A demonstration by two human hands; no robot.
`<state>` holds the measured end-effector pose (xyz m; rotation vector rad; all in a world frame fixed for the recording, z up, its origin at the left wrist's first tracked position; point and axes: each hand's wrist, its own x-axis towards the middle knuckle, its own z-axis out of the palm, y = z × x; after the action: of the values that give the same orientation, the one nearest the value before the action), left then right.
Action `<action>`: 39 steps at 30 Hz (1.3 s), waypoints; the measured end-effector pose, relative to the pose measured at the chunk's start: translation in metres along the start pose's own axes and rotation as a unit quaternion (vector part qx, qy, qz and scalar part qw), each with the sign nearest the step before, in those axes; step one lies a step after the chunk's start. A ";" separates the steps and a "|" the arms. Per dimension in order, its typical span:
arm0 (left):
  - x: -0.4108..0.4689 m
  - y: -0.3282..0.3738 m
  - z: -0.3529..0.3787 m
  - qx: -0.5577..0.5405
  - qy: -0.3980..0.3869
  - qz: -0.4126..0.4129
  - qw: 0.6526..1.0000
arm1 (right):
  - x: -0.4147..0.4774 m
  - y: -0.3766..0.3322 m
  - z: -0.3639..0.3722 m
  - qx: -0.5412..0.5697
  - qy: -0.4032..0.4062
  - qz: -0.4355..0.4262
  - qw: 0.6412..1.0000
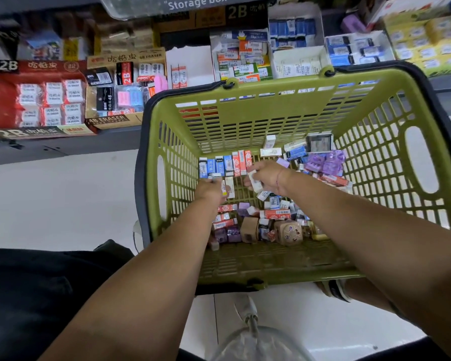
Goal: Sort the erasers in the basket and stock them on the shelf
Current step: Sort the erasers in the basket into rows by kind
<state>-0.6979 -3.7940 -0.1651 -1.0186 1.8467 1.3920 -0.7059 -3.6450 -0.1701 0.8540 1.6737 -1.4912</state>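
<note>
A green plastic basket (284,110) stands on the floor in front of the shelf. A tidy row of blue and orange erasers (225,164) lines its far left corner, and several loose erasers (274,213) in orange, purple and white lie on its floor. Both hands are inside the basket. My left hand (208,190) grips a white eraser (229,187) below the row. To its right, my right hand (267,175) is closed on another white eraser (254,182).
The shelf (63,145) behind the basket carries open display boxes: a red 2B box (37,100) at left, a 4B eraser box (115,92), and white boxes (294,61) of blue and orange erasers. A sandalled foot (333,289) sits under the basket's near right corner.
</note>
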 end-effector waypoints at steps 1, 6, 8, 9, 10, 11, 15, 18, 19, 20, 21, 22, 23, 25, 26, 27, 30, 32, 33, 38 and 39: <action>0.001 -0.002 0.002 0.030 0.006 0.009 0.999 | 0.001 0.001 0.000 0.008 0.000 0.003 1.000; 0.003 -0.009 -0.002 0.060 0.032 0.027 0.997 | 0.006 0.006 0.003 -0.049 0.055 -0.012 0.997; 0.003 -0.008 -0.004 0.068 0.034 0.036 0.996 | 0.008 0.008 0.007 -0.047 0.076 -0.008 0.996; 0.003 -0.008 -0.004 0.070 0.034 0.038 0.996 | 0.009 0.008 0.009 -0.062 0.085 -0.004 0.994; 0.003 -0.008 -0.004 0.071 0.035 0.038 0.996 | 0.010 0.008 0.011 -0.086 0.089 -0.002 0.992; 0.003 -0.009 -0.004 0.069 0.034 0.038 0.996 | 0.011 0.007 0.011 -0.107 0.090 0.000 0.990; 0.003 -0.013 -0.005 0.069 0.025 0.033 0.997 | 0.011 0.009 0.005 -0.190 0.124 0.008 0.974; 0.002 -0.013 -0.006 0.086 0.027 0.023 0.996 | 0.006 0.013 -0.003 -0.240 0.180 0.007 0.954; 0.003 -0.013 -0.006 0.093 0.028 0.017 0.995 | 0.004 0.014 -0.004 -0.245 0.196 0.005 0.949; 0.003 -0.013 -0.006 0.099 0.028 0.010 0.995 | 0.003 0.014 -0.004 -0.247 0.204 0.003 0.947; 0.003 -0.014 -0.007 0.102 0.027 0.003 0.994 | 0.003 0.013 -0.003 -0.246 0.205 -0.002 0.947; 0.003 -0.014 -0.007 0.104 0.027 -0.003 0.994 | 0.002 0.011 0.001 -0.241 0.196 -0.012 0.950; 0.003 -0.014 -0.007 0.106 0.025 -0.006 0.994 | 0.002 0.010 0.006 -0.231 0.183 -0.024 0.955; 0.002 -0.013 -0.006 0.106 0.025 -0.008 0.994 | 0.001 0.009 0.020 -0.199 0.154 -0.041 0.967; 0.001 -0.012 -0.006 0.104 0.026 -0.012 0.994 | 0.001 0.009 0.027 -0.185 0.142 -0.039 0.972; 0.000 -0.010 -0.005 0.101 0.028 -0.017 0.994 | 0.001 0.009 0.031 -0.179 0.133 -0.031 0.974; -0.002 -0.008 -0.005 0.093 0.027 -0.025 0.995 | 0.003 0.014 0.036 -0.172 0.132 -0.008 0.976; -0.003 -0.009 -0.003 0.099 0.025 -0.023 0.995 | 0.005 0.018 0.034 -0.153 0.155 -0.012 0.976; -0.003 -0.010 -0.002 0.100 0.023 -0.021 0.995 | 0.005 0.019 0.034 -0.136 0.162 -0.013 0.977; -0.006 -0.013 0.002 0.085 0.011 -0.014 0.996 | 0.007 0.022 0.034 -0.092 0.134 -0.005 0.987; -0.006 -0.013 0.003 0.083 0.012 -0.013 0.996 | 0.007 0.022 0.032 -0.083 0.131 -0.001 0.988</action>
<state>-0.6833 -3.7922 -0.1672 -0.9747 1.9238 1.1936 -0.6877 -3.6746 -0.1895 0.9888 1.9604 -1.2606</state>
